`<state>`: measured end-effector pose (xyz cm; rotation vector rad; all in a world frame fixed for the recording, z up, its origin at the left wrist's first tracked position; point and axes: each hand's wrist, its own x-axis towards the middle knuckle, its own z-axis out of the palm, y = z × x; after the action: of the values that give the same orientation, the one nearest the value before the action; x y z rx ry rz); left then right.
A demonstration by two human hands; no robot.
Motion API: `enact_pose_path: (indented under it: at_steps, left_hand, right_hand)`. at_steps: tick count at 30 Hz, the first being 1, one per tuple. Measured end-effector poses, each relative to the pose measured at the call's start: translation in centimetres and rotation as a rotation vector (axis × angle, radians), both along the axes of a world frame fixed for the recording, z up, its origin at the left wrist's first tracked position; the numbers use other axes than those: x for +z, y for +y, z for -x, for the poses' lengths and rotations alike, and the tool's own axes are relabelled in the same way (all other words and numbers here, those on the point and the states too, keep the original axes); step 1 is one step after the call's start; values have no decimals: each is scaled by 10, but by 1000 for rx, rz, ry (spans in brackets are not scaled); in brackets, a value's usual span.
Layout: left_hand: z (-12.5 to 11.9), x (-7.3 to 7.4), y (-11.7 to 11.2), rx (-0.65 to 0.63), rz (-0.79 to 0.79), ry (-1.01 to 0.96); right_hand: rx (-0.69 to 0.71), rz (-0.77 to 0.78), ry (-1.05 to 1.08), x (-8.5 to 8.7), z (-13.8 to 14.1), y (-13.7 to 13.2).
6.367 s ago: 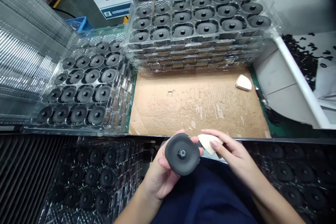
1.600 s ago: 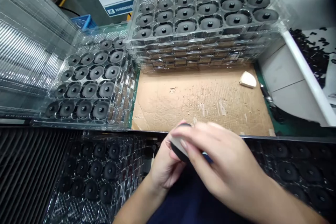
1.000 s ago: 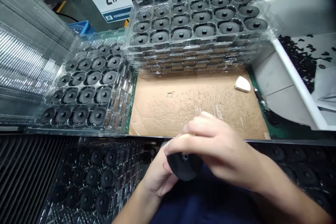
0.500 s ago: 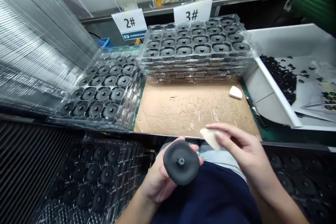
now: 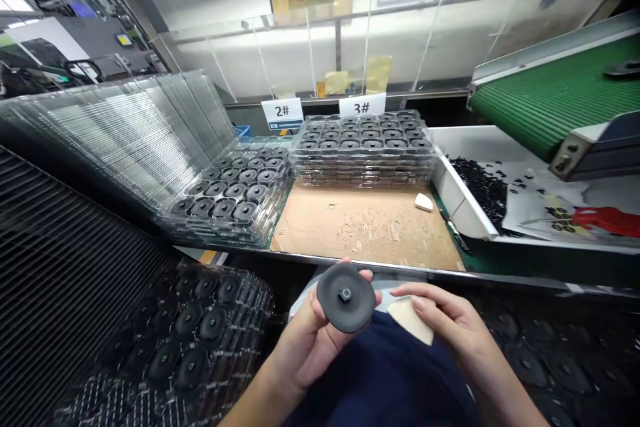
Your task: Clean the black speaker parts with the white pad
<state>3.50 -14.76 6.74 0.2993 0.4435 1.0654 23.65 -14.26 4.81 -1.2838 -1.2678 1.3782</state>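
Note:
In my left hand (image 5: 313, 340) I hold a round black rubber-like disc (image 5: 337, 310) with a small raised hub at its centre, its hub side facing up toward me. Thumb and fingers of my right hand (image 5: 450, 320) pinch a thin cream-coloured wedge-shaped pad (image 5: 413, 320), just right of the disc and apart from it. Both hands are over my lap, in front of the table's near edge. Another cream pad (image 5: 423, 202) lies on the right side of the cardboard sheet (image 5: 320, 220).
Clear trays of black discs stand stacked at the back (image 5: 363, 163) and left (image 5: 240, 230) of the table, and more trays (image 5: 200, 327) sit low at left. On the right are a white bin (image 5: 467, 203) with small black pieces and a green conveyor (image 5: 555, 97).
The view has tilted up, bringing more of the wall and conveyor into sight. My right hand has turned the cream pad so its tip points downward. The left still holds the disc.

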Motion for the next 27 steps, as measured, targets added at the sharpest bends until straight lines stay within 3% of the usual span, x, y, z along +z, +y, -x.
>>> enact_pose_path:
  at_steps: [7,13,18,21,27]
  left_hand:
    - [2,4,-4,30,-43,16]
    - [7,7,10,39,-148,29]
    - [9,4,29,98,-103,81]
    - [12,-2,46,64,-56,58]
    - [15,-12,90,90,65,13]
  right_hand:
    - [52,-43,-83,8,8,-4]
    - [78,40,-114,4,11,11]
    - [12,141,-93,-1,17,24]
    - [-41,206,-40,-9,21,37]
    - [-133,191,-116,-21,30,76]
